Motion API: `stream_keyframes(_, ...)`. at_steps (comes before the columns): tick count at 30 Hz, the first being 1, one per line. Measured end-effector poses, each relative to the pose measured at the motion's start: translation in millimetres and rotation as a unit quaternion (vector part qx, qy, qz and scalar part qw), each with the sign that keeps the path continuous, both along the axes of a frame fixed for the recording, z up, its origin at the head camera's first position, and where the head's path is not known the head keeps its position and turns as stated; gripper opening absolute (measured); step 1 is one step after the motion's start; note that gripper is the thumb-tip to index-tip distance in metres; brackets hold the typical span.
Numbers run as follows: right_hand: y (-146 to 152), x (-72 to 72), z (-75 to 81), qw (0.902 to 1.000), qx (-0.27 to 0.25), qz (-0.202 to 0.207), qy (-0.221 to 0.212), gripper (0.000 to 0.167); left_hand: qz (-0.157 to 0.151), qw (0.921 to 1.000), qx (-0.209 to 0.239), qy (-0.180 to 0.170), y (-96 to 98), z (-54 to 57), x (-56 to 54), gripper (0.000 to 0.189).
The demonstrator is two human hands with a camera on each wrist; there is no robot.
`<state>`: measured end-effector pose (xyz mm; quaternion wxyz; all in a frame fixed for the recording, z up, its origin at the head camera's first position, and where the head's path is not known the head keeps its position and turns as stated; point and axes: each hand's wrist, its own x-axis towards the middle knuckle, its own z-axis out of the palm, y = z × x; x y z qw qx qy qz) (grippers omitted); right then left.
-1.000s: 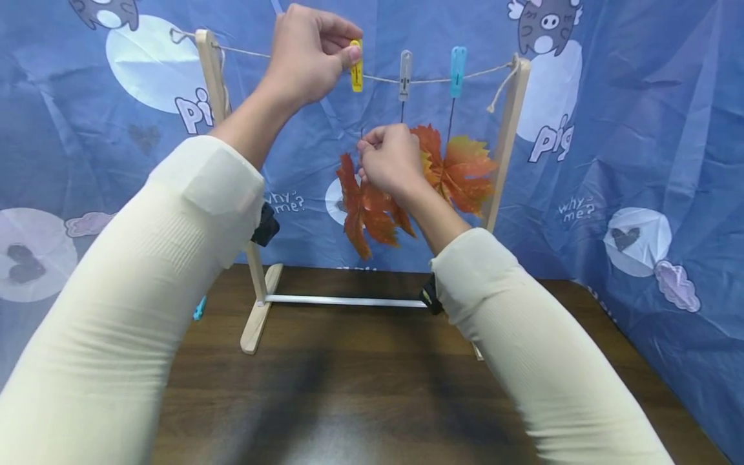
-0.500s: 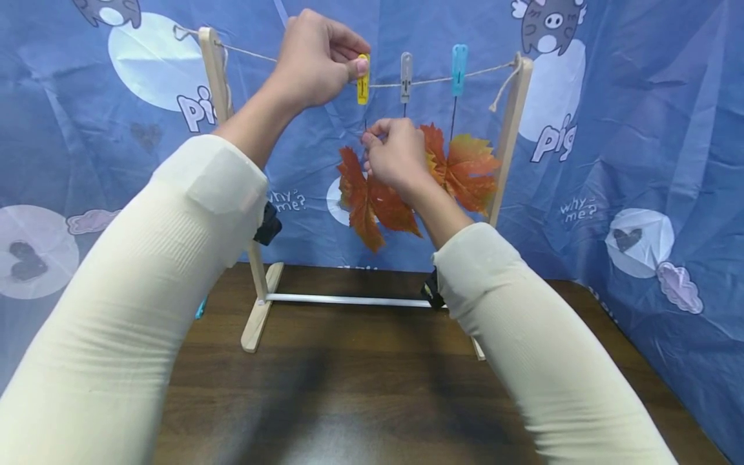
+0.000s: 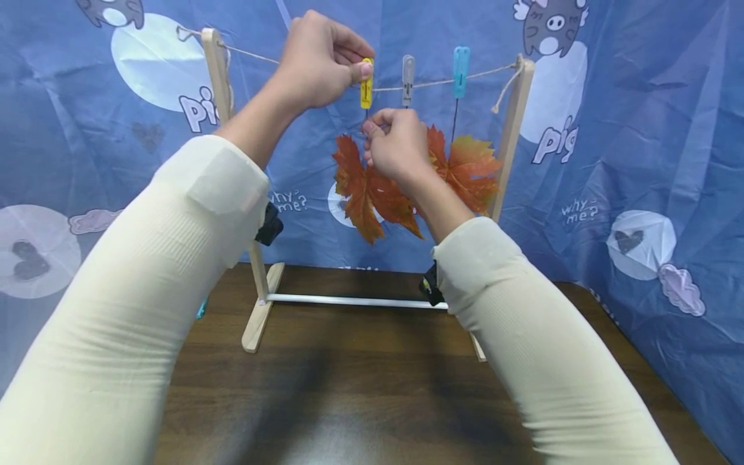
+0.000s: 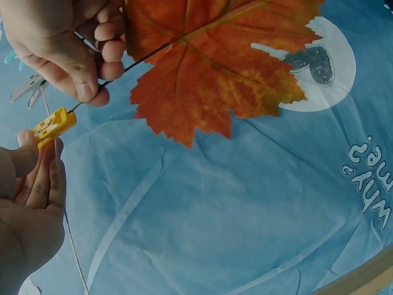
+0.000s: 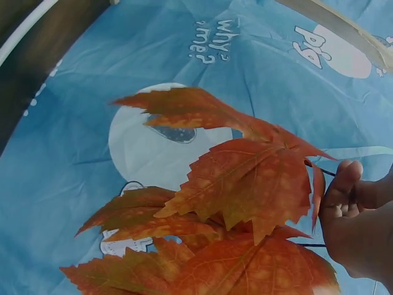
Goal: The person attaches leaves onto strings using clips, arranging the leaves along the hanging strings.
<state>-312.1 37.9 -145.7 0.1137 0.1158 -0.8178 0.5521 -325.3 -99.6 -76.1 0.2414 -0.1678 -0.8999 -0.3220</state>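
Against the blue backdrop (image 3: 616, 155), your left hand (image 3: 325, 61) pinches the yellow peg (image 3: 366, 95) at the cord (image 3: 436, 83) while your right hand (image 3: 401, 142) pinches a leaf's (image 3: 366, 190) stem (image 4: 144, 59) just below. The leaf has risen, so the stem now meets the peg's lower end.

Dk brown wood-grain table (image 3: 349, 394); rack (image 3: 349, 299) stands on it twd back; sm blue item (image 3: 201, 309) L of rack, partly hidden.

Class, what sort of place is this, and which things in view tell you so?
Probably a staged tabletop set indoors: a printed blue backdrop behind a brown wood-grain table, which bears a wooden clothesline frame.
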Motion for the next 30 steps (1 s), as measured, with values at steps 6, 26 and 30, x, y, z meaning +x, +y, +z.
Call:
stream_keyframes(6,0.2,-0.3,3.0,1.0000,-0.005,-0.007,0.004,0.028,0.008,0.9996,-0.027,0.006,1.0,-0.9,0.3,0.035)
stream_keyframes(26,2.2,-2.0,4.5,1.0000,-0.004,-0.005,-0.002,0.029,-0.017,0.9992,-0.035,0.009,-0.8,-3.5,0.1,0.034)
stream_keyframes(30,2.6,-3.0,5.1,0.9999,-0.017,0.001,-0.001,0.030,-0.010,0.9992,-0.037,0.010,-0.1,-2.1,0.8,0.034)
